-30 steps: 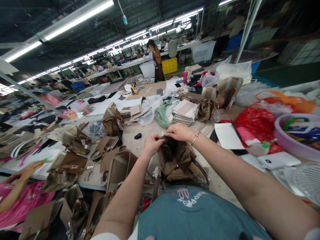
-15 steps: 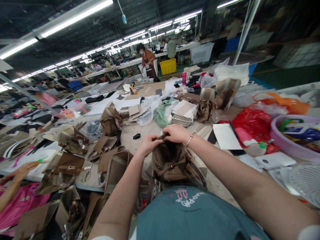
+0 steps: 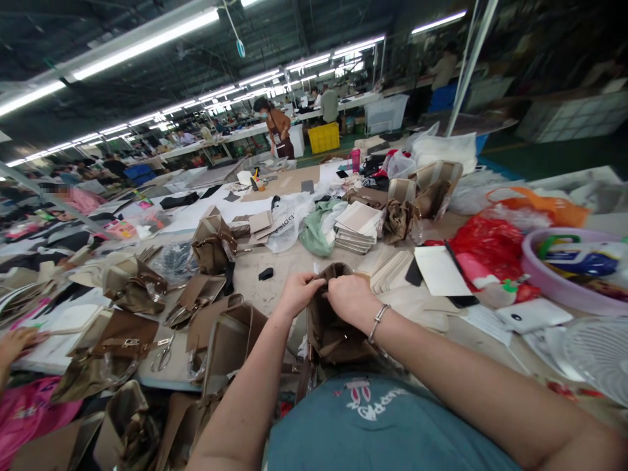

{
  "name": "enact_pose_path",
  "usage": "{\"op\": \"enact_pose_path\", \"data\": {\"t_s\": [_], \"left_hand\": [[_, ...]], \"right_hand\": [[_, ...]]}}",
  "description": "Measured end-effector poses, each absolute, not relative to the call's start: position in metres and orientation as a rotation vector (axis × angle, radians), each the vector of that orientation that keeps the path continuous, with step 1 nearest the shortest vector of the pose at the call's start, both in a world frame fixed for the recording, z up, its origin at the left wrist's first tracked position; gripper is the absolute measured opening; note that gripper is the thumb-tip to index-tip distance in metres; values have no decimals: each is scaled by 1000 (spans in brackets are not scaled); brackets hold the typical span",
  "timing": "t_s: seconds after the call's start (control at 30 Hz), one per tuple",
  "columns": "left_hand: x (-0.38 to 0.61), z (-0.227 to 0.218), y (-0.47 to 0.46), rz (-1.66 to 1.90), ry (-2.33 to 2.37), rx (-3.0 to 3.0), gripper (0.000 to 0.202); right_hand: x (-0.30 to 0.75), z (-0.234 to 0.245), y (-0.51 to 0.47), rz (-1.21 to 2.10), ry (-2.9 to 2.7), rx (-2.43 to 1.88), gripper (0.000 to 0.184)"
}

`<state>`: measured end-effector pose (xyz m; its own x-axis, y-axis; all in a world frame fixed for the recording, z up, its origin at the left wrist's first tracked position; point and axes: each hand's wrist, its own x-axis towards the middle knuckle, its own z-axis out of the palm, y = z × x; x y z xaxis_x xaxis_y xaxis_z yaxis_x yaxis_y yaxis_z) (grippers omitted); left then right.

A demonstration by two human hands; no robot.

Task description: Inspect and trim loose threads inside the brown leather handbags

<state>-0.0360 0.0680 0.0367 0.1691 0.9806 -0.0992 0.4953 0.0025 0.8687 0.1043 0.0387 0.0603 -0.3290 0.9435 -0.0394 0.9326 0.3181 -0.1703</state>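
Observation:
A brown handbag (image 3: 333,337) stands at the table's near edge, right in front of my body, its top open. My left hand (image 3: 300,294) pinches the bag's upper rim between thumb and fingers. Close beside it, my right hand (image 3: 352,297), with a bracelet at the wrist, is closed on the same rim, its fingers curled over the edge. The bag's inside looks dark, and its lower part is partly hidden by my forearm and shirt.
More brown bags (image 3: 213,242) stand to the left, with scissors (image 3: 162,354) among them. A stack of beige panels (image 3: 357,227) lies ahead. At right are a white pad (image 3: 441,269), a red plastic bag (image 3: 490,242) and a purple basin (image 3: 534,261). A co-worker's hand (image 3: 22,343) shows at far left.
Both hands have moved slightly down and toward me, still on the bag's rim. My right hand's fingers have curled in more. The co-worker's hand at left has shifted toward the frame's edge.

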Motion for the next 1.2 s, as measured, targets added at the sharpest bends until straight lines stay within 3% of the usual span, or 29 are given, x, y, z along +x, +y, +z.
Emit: {"op": "enact_pose_path", "data": {"t_s": [0.9,1.1,1.2], "left_hand": [[-38,40,75,656,1215,1523,25],[-35,32,75,731,1359,1478,24],[-36,31,75,749,1383,1515,25]], "right_hand": [[113,44,63,70,-2583,-1624,20],[116,49,61,182,-2531,-1705,28],[111,51,52,264,-2464,-1794,41]]}}
